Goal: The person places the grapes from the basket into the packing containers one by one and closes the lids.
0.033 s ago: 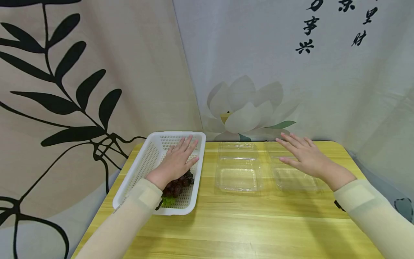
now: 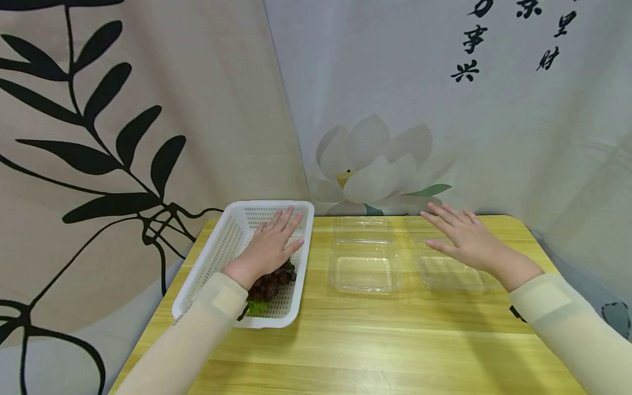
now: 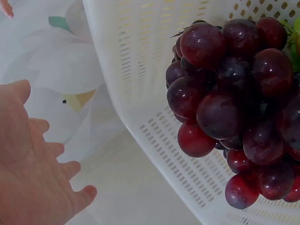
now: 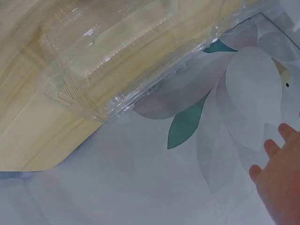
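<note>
My left hand (image 2: 269,244) is held over the white plastic basket (image 2: 300,291), fingers spread and nothing in its grasp. Dark red grapes (image 3: 225,108) lie in a bunch inside that basket, partly hidden by the hand and wrist in the head view. Something bright green (image 2: 257,307) shows beside them at the near end. Over the right-hand clear plastic container (image 2: 451,277), my right hand (image 2: 464,241) has its fingers straight and holds nothing. A second clear container (image 2: 364,274) sits between the basket and the right hand.
All of these stand on a yellow wood-grain table (image 2: 355,351). A pale curtain (image 2: 222,109) with printed leaves, a flower and characters hangs right behind the table's far edge.
</note>
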